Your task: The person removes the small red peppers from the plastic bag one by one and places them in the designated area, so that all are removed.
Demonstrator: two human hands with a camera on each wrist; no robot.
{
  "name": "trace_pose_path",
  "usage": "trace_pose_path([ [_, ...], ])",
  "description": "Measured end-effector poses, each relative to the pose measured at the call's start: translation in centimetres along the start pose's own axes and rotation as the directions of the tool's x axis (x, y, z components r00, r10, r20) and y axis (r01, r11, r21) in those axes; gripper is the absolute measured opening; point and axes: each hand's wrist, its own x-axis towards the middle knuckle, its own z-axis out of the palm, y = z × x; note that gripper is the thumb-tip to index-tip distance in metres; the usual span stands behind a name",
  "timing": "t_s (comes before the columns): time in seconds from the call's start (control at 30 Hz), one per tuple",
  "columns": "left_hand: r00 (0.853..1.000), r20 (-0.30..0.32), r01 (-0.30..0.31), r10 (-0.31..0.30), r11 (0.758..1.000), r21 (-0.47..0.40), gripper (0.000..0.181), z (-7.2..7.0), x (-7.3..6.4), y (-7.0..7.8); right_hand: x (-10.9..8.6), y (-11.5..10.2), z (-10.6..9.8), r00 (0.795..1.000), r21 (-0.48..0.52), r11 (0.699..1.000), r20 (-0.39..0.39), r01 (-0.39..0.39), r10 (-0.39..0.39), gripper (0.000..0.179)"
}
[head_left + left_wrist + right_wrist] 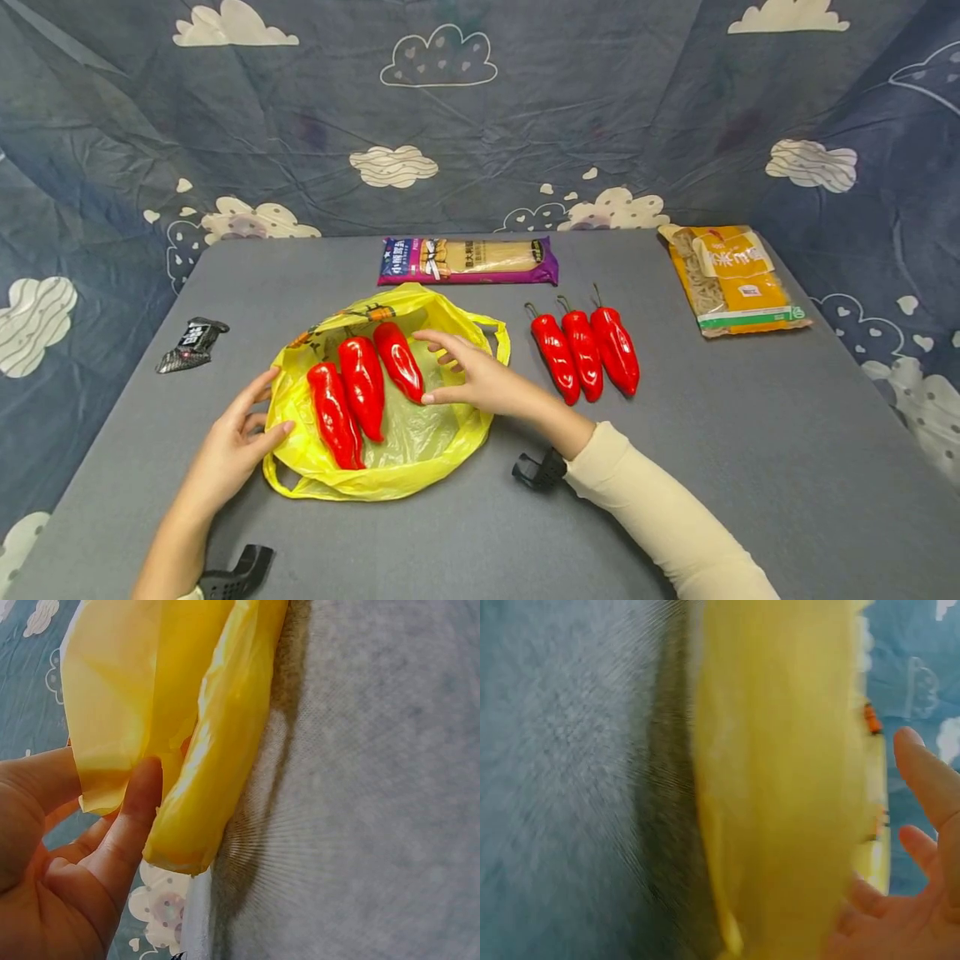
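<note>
A yellow plastic bag point(450, 454) lies on the table with its mouth spread wide. Inside it are three red peppers: a left one point(333, 412), a middle one point(363, 383) and a right one point(400, 360). My left hand point(234, 446) holds the bag's left rim between thumb and fingers; the left wrist view shows the yellow film point(112, 697) there. Over the bag's right side, my right hand point(472, 375) has its fingers apart, the thumb close to the right pepper's tip. Yellow bag wall point(780, 765) hides part of that hand in the right wrist view.
Three more red peppers point(583, 354) lie side by side right of the bag. Behind is a noodle packet point(468, 260); an orange food bag point(738, 279) lies far right. A small black wrapped packet point(192, 343) lies at left. A cloud-patterned cloth point(480, 125) hangs behind.
</note>
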Motion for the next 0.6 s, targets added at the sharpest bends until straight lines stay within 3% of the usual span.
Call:
trace_pose_path([
  [0.3,1.0,0.003,0.006,-0.006,1.0,-0.007,0.069,-0.1,0.0,0.0,2.5,1.3,1.7,0.994,-0.027,0.998,0.09,-0.057,0.059,0.076],
  [0.6,1.0,0.007,0.018,-0.018,1.0,-0.01,0.07,0.0,0.0,-0.1,3.2,1.4,2.2,0.99,-0.149,0.984,0.093,-0.092,0.107,0.074],
])
